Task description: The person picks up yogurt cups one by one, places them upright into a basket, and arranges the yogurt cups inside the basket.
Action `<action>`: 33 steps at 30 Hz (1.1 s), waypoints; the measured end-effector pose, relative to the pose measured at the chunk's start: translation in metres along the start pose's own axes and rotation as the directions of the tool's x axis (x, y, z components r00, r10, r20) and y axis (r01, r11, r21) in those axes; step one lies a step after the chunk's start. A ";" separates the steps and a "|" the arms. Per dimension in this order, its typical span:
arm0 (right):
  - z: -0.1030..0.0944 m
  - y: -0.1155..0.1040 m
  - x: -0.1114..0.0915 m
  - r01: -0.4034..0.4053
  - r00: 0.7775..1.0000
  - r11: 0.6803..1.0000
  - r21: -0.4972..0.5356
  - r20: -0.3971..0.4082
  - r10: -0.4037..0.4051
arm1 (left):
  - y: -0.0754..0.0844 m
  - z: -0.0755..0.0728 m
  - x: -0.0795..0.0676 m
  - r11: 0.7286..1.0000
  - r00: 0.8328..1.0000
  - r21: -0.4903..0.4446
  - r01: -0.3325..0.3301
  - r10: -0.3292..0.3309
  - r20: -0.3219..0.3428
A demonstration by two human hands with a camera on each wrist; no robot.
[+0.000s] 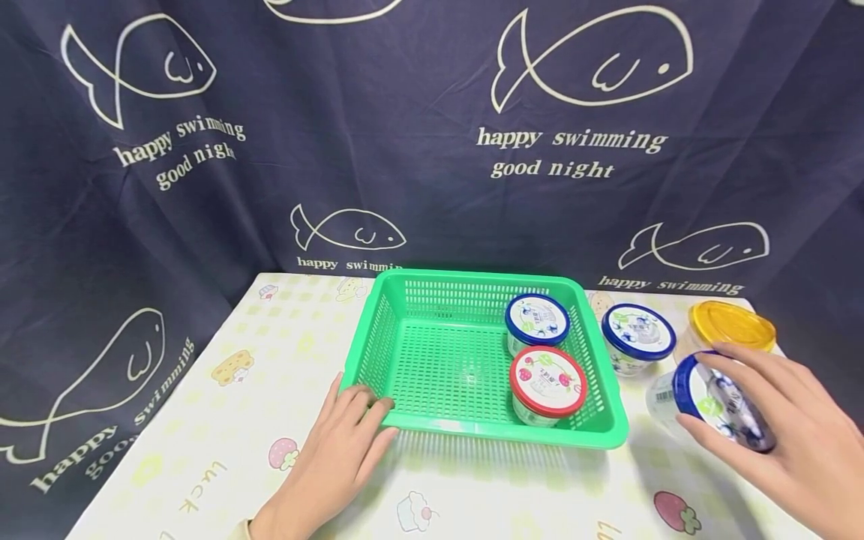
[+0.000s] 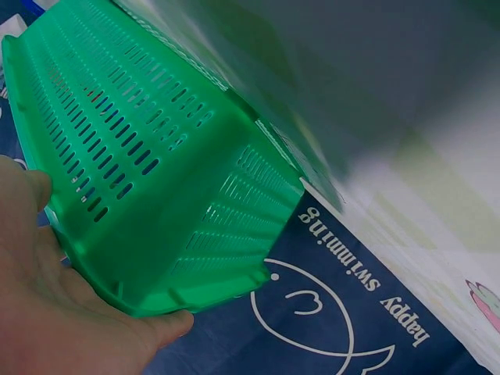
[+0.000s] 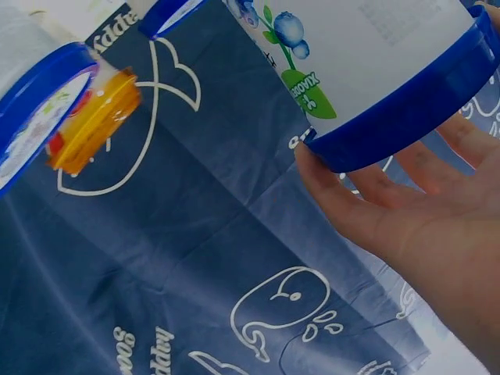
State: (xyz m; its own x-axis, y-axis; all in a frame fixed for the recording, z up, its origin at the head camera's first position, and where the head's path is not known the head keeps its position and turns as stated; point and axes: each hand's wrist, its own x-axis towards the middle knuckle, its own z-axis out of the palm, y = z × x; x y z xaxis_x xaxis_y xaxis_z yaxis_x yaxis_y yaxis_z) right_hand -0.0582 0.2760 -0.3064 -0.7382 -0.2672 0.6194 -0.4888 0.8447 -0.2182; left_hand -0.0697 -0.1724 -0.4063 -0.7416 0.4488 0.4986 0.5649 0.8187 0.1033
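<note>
My right hand (image 1: pixel 796 427) grips a blue-lidded tub (image 1: pixel 722 405) by its lid, to the right of the green basket; the tub leans, its side turned left. In the right wrist view, thumb and fingers spread around the blue rim of this tub (image 3: pixel 367 70), which has blueberries printed on its side. My left hand (image 1: pixel 337 457) holds the near left corner of the green basket (image 1: pixel 439 426), fingers over its rim. Inside the basket, on the right, stand a blue-lidded tub (image 1: pixel 538 321) and, nearer me, a red-lidded tub (image 1: pixel 548 384).
Another blue-lidded tub (image 1: pixel 637 334) stands just right of the basket. Behind the held tub is a container with a yellow lid (image 1: pixel 732 326). A patterned cloth (image 1: pixel 223 427) covers the table, and a dark blue curtain (image 1: pixel 432 135) hangs along its back edge.
</note>
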 end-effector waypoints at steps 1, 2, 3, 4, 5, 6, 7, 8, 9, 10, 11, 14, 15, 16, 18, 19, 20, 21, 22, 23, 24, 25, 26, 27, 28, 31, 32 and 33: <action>0.000 -0.002 0.002 0.007 1.000 1.000 -0.006 0.004 -0.007 | 0.000 0.000 0.000 1.000 1.000 0.001 0.000 0.000 0.000; 0.000 -0.003 0.004 0.013 1.000 1.000 -0.012 0.010 -0.013 | 0.000 0.000 0.000 1.000 1.000 0.000 0.000 0.000 -0.001; 0.000 -0.005 0.006 0.020 1.000 1.000 -0.017 0.012 -0.019 | 0.000 -0.001 0.000 1.000 1.000 -0.002 -0.001 0.001 -0.002; 0.001 -0.006 0.008 0.024 1.000 1.000 -0.018 0.017 -0.024 | 0.000 -0.001 0.001 1.000 1.000 -0.002 -0.001 0.001 -0.001; 0.001 -0.006 0.009 0.027 0.999 0.999 -0.018 0.021 -0.027 | 0.000 -0.001 0.001 1.000 1.000 -0.002 -0.002 0.002 -0.001; 0.001 -0.008 0.011 0.031 0.999 0.999 -0.022 0.025 -0.030 | 0.000 -0.001 0.001 1.000 1.000 -0.002 -0.003 0.003 0.000; 0.002 -0.009 0.012 0.035 0.999 0.999 -0.024 0.029 -0.034 | 0.001 -0.001 0.001 1.000 1.000 -0.002 -0.003 0.003 0.001; 0.001 -0.010 0.014 0.037 0.999 0.999 -0.025 0.031 -0.037 | 0.001 -0.001 0.001 1.000 1.000 -0.003 -0.003 0.003 0.001; 0.001 -0.011 0.015 0.038 0.999 0.999 -0.025 0.035 -0.037 | 0.001 -0.001 0.001 1.000 1.000 -0.003 -0.002 0.002 0.002; 0.001 -0.013 0.017 0.036 0.998 0.999 -0.027 0.046 -0.035 | 0.001 -0.001 0.001 1.000 1.000 -0.003 -0.002 0.002 0.003; 0.000 -0.015 0.018 0.034 0.998 0.999 -0.029 0.054 -0.033 | 0.001 -0.001 0.001 1.000 1.000 -0.003 -0.002 0.002 0.003; 0.000 -0.018 0.022 0.040 0.996 0.999 -0.036 0.078 -0.037 | 0.001 -0.001 0.001 1.000 1.000 0.000 0.000 0.000 0.004; 0.000 -0.018 0.024 0.045 0.996 0.998 -0.035 0.076 -0.042 | 0.000 -0.001 0.001 1.000 1.000 -0.001 -0.001 0.001 0.004; 0.001 -0.018 0.025 0.046 0.996 0.998 -0.035 0.078 -0.043 | 0.001 -0.001 0.001 1.000 1.000 -0.001 -0.001 0.001 0.003; 0.002 -0.018 0.027 0.047 0.996 0.999 -0.026 0.080 -0.045 | 0.001 -0.001 0.001 1.000 1.000 -0.003 0.000 0.000 0.003; 0.003 -0.019 0.028 0.050 0.996 0.999 -0.020 0.079 -0.048 | 0.001 -0.001 0.001 1.000 1.000 -0.005 0.000 0.000 0.002; 0.004 -0.019 0.030 0.052 0.996 0.999 -0.014 0.073 -0.051 | 0.001 -0.001 0.001 1.000 1.000 -0.006 0.001 -0.001 0.001; 0.005 -0.020 0.031 0.050 0.996 0.999 -0.009 0.074 -0.049 | 0.001 -0.001 0.001 1.000 1.000 -0.008 0.001 -0.001 0.000; 0.006 -0.020 0.032 0.047 0.996 0.999 -0.005 0.076 -0.047 | 0.001 -0.001 0.001 1.000 1.000 -0.007 0.002 -0.002 0.001; 0.007 -0.021 0.033 0.050 0.996 0.999 0.000 0.072 -0.050 | 0.001 -0.001 0.000 1.000 1.000 -0.007 0.003 -0.003 0.001; 0.007 -0.022 0.034 0.052 0.996 0.999 0.002 0.070 -0.052 | 0.001 -0.001 0.000 1.000 1.000 -0.005 0.004 -0.004 0.002; 0.008 -0.023 0.035 0.052 0.996 0.999 0.001 0.071 -0.052 | 0.001 -0.001 0.000 1.000 1.000 -0.004 0.004 -0.004 0.002; 0.008 -0.024 0.037 0.051 0.996 0.999 0.001 0.072 -0.051 | 0.001 -0.001 0.000 1.000 1.000 -0.003 0.004 -0.004 0.003; 0.009 -0.026 0.038 0.049 0.996 0.999 0.000 0.077 -0.049 | 0.001 -0.001 0.000 1.000 1.000 -0.002 0.004 -0.004 0.004; 0.009 -0.027 0.039 0.047 0.996 0.999 0.001 0.081 -0.047 | 0.000 -0.001 0.000 1.000 1.000 0.001 0.004 -0.004 0.006; 0.009 -0.031 0.042 0.042 0.994 0.999 0.001 0.097 -0.042 | 0.000 -0.001 0.000 1.000 1.000 0.005 0.003 -0.003 0.011; 0.010 -0.032 0.043 0.043 0.994 0.999 0.004 0.098 -0.043 | 0.000 -0.001 0.001 1.000 1.000 0.005 0.005 -0.005 0.015; 0.010 -0.032 0.044 0.047 0.994 0.999 0.005 0.098 -0.047 | 0.000 -0.001 0.001 1.000 1.000 0.007 0.006 -0.006 0.018</action>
State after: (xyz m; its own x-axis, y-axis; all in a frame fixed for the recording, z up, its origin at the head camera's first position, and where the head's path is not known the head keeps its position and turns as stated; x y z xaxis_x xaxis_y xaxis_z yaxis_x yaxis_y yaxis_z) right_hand -0.0800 0.2320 -0.2796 -0.7564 -0.3509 0.5520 -0.5252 0.8289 -0.1928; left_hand -0.0696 -0.1721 -0.4052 -0.7515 0.4503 0.4821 0.5580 0.8237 0.1006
